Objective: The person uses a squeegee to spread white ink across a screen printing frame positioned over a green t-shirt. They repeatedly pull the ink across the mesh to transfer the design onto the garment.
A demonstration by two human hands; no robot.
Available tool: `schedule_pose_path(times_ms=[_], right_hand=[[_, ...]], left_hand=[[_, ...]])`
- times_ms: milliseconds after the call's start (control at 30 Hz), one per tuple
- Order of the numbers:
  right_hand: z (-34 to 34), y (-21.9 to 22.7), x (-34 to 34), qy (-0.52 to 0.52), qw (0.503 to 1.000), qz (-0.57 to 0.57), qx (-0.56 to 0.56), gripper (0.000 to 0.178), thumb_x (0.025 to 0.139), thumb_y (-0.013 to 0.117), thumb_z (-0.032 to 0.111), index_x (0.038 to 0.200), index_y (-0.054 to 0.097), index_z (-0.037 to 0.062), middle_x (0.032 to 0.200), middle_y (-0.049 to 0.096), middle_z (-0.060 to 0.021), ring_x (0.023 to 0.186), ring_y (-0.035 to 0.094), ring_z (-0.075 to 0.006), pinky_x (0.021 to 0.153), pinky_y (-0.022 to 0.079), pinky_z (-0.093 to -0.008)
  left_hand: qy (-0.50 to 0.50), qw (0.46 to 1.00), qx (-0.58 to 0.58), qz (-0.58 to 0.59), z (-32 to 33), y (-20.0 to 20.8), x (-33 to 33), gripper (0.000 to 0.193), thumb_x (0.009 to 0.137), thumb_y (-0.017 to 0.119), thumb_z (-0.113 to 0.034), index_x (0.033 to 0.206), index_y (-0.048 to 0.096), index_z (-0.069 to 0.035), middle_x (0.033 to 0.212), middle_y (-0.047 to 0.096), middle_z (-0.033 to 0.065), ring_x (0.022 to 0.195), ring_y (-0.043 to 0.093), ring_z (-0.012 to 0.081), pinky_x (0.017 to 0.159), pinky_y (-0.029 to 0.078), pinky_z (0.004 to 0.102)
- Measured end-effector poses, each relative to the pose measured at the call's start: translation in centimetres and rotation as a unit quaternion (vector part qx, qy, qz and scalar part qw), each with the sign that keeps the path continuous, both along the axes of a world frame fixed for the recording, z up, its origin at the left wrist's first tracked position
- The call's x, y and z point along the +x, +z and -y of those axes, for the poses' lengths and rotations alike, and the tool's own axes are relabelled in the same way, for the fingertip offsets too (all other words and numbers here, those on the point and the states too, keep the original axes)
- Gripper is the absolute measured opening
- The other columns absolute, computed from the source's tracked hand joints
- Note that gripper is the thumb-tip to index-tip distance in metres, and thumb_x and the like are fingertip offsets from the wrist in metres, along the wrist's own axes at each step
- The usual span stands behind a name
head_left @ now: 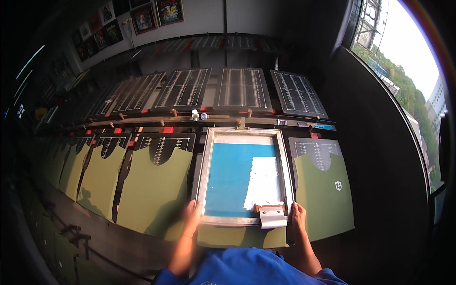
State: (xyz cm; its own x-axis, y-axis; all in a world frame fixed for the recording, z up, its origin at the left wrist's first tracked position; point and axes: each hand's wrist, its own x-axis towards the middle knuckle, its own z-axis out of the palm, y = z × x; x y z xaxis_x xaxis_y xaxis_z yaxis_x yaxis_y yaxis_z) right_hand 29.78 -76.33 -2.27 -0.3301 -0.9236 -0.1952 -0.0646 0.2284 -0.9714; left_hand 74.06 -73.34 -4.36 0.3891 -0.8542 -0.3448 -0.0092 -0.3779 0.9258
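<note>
A silkscreen frame with metal edges and blue mesh lies over a green shirt, whose lower part shows below it. My left hand, slightly blurred, grips the frame's lower left side. On the lower right side my right hand is closed round the edge. White ink covers the right part of the mesh. At the lower right corner rests a squeegee with a metal holder, beside my right hand. What lies directly beneath the mesh is hidden.
To the right, a green shirt with a small white emblem lies on a board. More green shirts line the left. Behind a rail holding a small white bottle stand black boards. A window is at right.
</note>
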Motion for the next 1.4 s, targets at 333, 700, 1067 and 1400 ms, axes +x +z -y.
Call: schedule_pose_path(times_ms=[333, 700, 1067, 1400], right_hand=[[-0.1, -1.7, 0.4, -0.072, 0.996, 0.026, 0.04, 0.031, 0.102, 0.061, 0.026, 0.091, 0.07, -0.0012, 0.067, 0.054, 0.0059, 0.058, 0.044, -0.0039, 0.052, 0.033, -0.0238], [-0.7, -5.8, 0.2, -0.102, 0.994, 0.005, 0.027, 0.033, 0.099, 0.066, 0.025, 0.105, 0.072, -0.007, 0.089, 0.07, -0.0036, 0.078, 0.059, -0.0092, 0.072, 0.047, -0.0251], [0.4, -6.4, -0.5, -0.056, 0.998, -0.017, -0.002, 0.04, 0.103, 0.059, 0.03, 0.119, 0.066, -0.0069, 0.102, 0.07, -0.0083, 0.092, 0.062, -0.0141, 0.084, 0.049, -0.0284], [-5.6, 6.0, 3.7, 0.298, 0.823, -0.464, -0.137, 0.061, 0.084, 0.078, 0.033, 0.134, 0.056, 0.0053, 0.13, 0.059, -0.0153, 0.122, 0.054, -0.0361, 0.107, 0.043, -0.0448]], left_hand=[[0.107, 0.994, -0.023, -0.001, 0.2, -0.9, -1.0, 0.037, 0.102, 0.057, -0.034, 0.111, 0.067, 0.001, 0.106, 0.067, 0.0047, 0.103, 0.059, 0.0169, 0.094, 0.045, 0.0328], [0.08, 0.989, 0.099, 0.069, -0.1, -2.6, -0.8, 0.062, 0.1, 0.056, -0.048, 0.134, 0.057, 0.004, 0.138, 0.055, 0.0166, 0.132, 0.048, 0.0276, 0.112, 0.035, 0.0384], [0.092, 0.982, -0.11, 0.119, 0.7, -8.4, 0.4, 0.035, 0.101, 0.059, -0.031, 0.116, 0.061, 0.001, 0.114, 0.058, 0.0118, 0.111, 0.054, 0.025, 0.099, 0.042, 0.0392], [-0.211, 0.966, 0.022, -0.148, -3.5, 3.0, -12.9, 0.016, 0.104, 0.056, -0.019, 0.101, 0.061, -0.003, 0.08, 0.064, 0.0023, 0.071, 0.063, 0.0106, 0.063, 0.05, 0.0245]])
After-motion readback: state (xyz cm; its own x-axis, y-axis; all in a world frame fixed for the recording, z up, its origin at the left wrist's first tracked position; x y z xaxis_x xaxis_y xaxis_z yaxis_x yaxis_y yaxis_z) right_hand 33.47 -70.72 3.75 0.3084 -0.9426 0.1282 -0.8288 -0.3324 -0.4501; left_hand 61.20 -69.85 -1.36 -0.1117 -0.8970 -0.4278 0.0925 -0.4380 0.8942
